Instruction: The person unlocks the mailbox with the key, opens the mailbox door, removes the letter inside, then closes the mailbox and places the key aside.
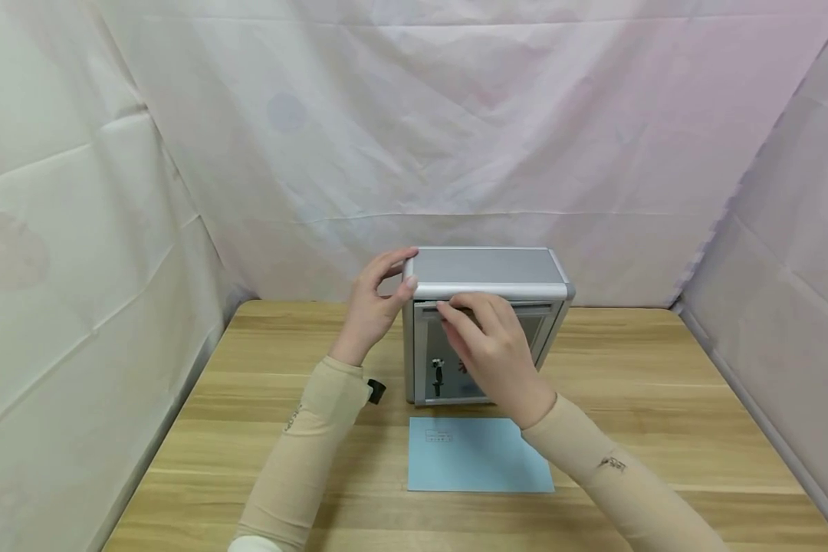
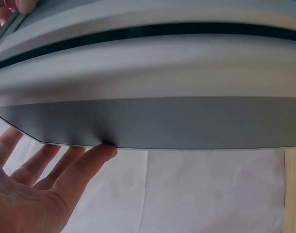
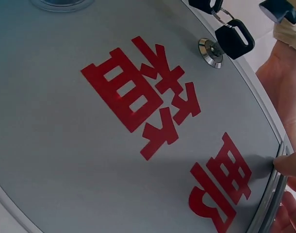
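A grey metal mailbox [image 1: 490,267] with silver edges stands upright on the table. My left hand [image 1: 376,295] holds its upper left end, thumb at the front corner and fingers toward the back. In the left wrist view, the left hand's fingertips [image 2: 108,146] touch the edge of the grey panel. My right hand [image 1: 493,345] pinches the upper edge of the mailbox door [image 1: 424,337], below a narrow dark gap. Red characters [image 3: 123,90] mark the door in the right wrist view. Keys [image 3: 235,39] hang from its lock [image 3: 211,52].
A pale blue envelope [image 1: 469,460] with small print lies flat on the wooden table [image 1: 662,429] in front of the mailbox. White patterned cloth [image 1: 414,115] hangs behind and at both sides. A black wrist device [image 1: 376,391] shows beside the left sleeve.
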Motion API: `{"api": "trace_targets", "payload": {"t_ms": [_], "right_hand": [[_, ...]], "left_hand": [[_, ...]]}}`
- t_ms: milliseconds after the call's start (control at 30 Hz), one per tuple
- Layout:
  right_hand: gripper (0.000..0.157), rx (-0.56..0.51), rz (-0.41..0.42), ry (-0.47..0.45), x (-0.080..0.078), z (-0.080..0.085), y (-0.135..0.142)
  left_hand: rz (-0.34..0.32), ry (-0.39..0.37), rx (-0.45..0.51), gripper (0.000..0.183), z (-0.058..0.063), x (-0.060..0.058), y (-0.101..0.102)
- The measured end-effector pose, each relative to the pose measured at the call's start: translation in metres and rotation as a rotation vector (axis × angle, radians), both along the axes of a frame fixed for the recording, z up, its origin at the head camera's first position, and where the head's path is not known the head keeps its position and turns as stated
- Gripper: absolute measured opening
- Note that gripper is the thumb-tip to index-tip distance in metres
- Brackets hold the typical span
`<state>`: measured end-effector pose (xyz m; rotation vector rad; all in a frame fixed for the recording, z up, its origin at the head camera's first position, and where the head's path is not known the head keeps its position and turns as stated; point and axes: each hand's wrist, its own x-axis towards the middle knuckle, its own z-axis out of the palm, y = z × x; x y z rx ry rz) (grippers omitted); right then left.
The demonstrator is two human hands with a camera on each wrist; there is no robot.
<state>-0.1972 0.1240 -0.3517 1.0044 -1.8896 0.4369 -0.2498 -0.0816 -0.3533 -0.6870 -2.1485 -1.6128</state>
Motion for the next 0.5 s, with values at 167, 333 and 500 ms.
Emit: {"api": "trace_targets", "payload": {"t_ms": [167, 333, 500], "right_hand": [[0.024, -0.003, -0.023, 0.016, -0.0031, -0.0009, -0.0005], [0.022, 0.003, -0.030, 0.023, -0.0041, -0.0012, -0.0004], [0.018, 0.001, -0.017, 0.015, -0.0046, -0.0029, 0.0001]], "left_hand": [[0.000, 0.007, -0.011, 0.045, 0.0011, -0.0005, -0.0002], [0.007, 0.006, -0.024, 0.048, 0.0014, -0.0004, -0.0014], [0.007, 0.005, -0.028, 0.049, 0.0015, -0.0002, -0.0022]]}}
